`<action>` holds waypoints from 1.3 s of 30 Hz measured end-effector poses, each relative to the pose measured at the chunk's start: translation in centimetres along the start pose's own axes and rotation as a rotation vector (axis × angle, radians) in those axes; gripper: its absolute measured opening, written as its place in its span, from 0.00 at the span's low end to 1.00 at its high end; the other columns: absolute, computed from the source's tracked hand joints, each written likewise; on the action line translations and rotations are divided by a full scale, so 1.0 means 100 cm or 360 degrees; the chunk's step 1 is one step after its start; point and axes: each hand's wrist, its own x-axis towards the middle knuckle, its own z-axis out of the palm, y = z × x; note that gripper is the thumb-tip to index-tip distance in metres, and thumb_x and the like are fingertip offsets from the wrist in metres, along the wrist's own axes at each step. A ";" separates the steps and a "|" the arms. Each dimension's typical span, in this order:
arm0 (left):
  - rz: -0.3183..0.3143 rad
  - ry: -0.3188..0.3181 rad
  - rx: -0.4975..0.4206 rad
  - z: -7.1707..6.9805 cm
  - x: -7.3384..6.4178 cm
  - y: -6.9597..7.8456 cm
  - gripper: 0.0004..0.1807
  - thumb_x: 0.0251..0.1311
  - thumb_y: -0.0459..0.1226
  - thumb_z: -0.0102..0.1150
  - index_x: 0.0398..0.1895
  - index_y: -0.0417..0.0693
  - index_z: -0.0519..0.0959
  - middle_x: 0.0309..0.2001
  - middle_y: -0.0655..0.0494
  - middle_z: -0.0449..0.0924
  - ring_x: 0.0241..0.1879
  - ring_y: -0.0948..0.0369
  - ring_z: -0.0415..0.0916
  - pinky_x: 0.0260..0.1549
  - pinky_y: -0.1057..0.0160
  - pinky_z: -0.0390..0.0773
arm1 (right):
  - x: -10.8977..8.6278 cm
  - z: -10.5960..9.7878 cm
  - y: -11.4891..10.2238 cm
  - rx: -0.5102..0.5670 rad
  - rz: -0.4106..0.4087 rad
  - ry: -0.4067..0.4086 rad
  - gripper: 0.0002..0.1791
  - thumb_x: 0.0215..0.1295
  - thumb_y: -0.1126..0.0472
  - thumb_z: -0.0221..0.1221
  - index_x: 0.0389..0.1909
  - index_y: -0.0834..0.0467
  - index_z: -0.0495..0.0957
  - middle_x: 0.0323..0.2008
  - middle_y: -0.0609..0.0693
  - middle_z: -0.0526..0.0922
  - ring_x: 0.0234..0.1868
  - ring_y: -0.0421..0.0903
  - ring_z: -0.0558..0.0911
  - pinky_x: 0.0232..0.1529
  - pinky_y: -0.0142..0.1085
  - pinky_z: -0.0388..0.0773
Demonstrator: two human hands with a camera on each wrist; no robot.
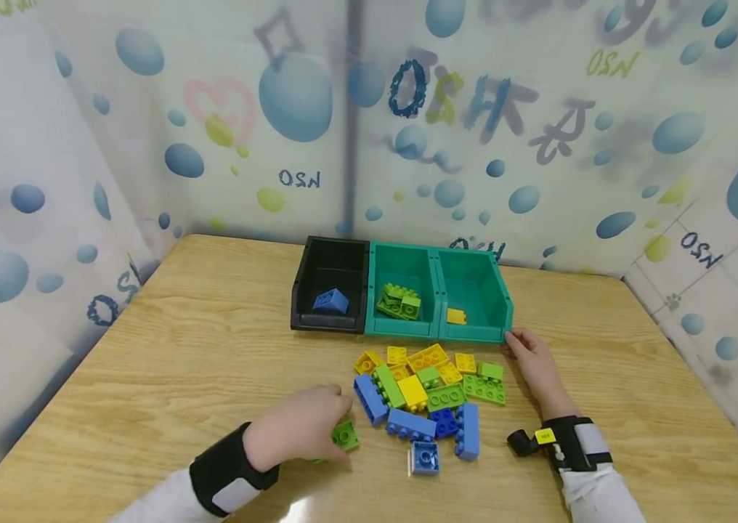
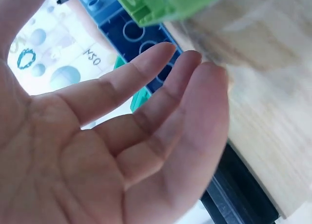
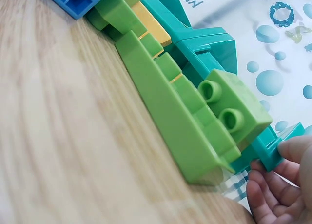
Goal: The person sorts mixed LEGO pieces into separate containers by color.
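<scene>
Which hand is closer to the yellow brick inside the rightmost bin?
The right hand: it holds the front right corner of that teal bin, right of the yellow brick. The left hand is farther off, to its left, beside a green brick.

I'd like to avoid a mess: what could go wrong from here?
The right hand pinches a corner of the rightmost teal bin, so a tug might shift it. The left hand is at a green brick, close to a long blue brick, which it might bump aside.
</scene>
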 end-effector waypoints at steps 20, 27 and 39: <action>-0.0024 -0.0043 0.0044 0.011 -0.002 0.001 0.22 0.46 0.44 0.72 0.43 0.43 0.78 0.35 0.56 0.78 0.31 0.65 0.72 0.34 0.64 0.75 | -0.001 0.000 0.000 0.0022 0.0000 0.0007 0.24 0.75 0.50 0.42 0.54 0.67 0.69 0.45 0.56 0.77 0.37 0.29 0.73 0.41 0.20 0.69; -0.0009 0.0025 -0.0021 0.004 -0.006 -0.003 0.22 0.47 0.41 0.72 0.44 0.41 0.78 0.38 0.53 0.79 0.34 0.63 0.73 0.35 0.63 0.75 | -0.001 0.000 -0.002 0.0003 0.0007 0.0002 0.25 0.75 0.49 0.41 0.55 0.67 0.69 0.46 0.60 0.77 0.36 0.27 0.73 0.41 0.20 0.68; 0.0050 0.0263 -0.0179 -0.012 0.000 -0.005 0.15 0.49 0.37 0.70 0.38 0.41 0.77 0.31 0.59 0.73 0.29 0.64 0.66 0.29 0.66 0.69 | -0.001 0.000 -0.003 0.0027 -0.0012 0.0018 0.24 0.75 0.51 0.42 0.55 0.67 0.69 0.44 0.57 0.77 0.36 0.28 0.73 0.41 0.20 0.69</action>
